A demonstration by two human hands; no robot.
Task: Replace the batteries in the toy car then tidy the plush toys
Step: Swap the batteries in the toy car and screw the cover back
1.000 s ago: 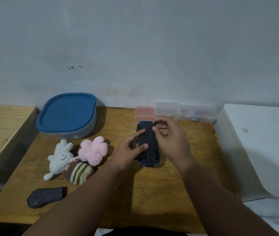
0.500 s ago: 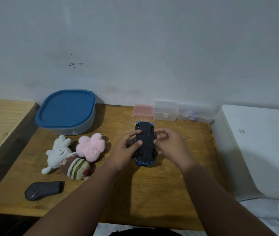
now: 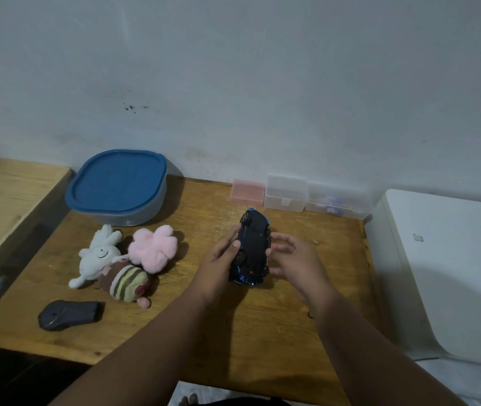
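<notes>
A blue toy car [image 3: 253,247] lies tilted on its side on the wooden table [image 3: 262,332], black underside up. My left hand [image 3: 218,262] grips its left flank, thumb on the underside. My right hand [image 3: 293,259] is at the car's right flank, fingertips touching it, fingers spread. To the left lie three plush toys: a white one [image 3: 98,254], a pink one [image 3: 154,249] and a striped brown one [image 3: 125,284], touching each other.
A lidded blue container [image 3: 117,186] stands at the back left. Small plastic boxes, pink [image 3: 248,191] and clear [image 3: 286,193], line the wall. A dark remote [image 3: 67,315] lies front left. A white appliance [image 3: 453,273] stands to the right.
The car has been rolled from flat on its roof onto its side, toward the right. My right hand has slid from the top of the underside to the car's right flank.
</notes>
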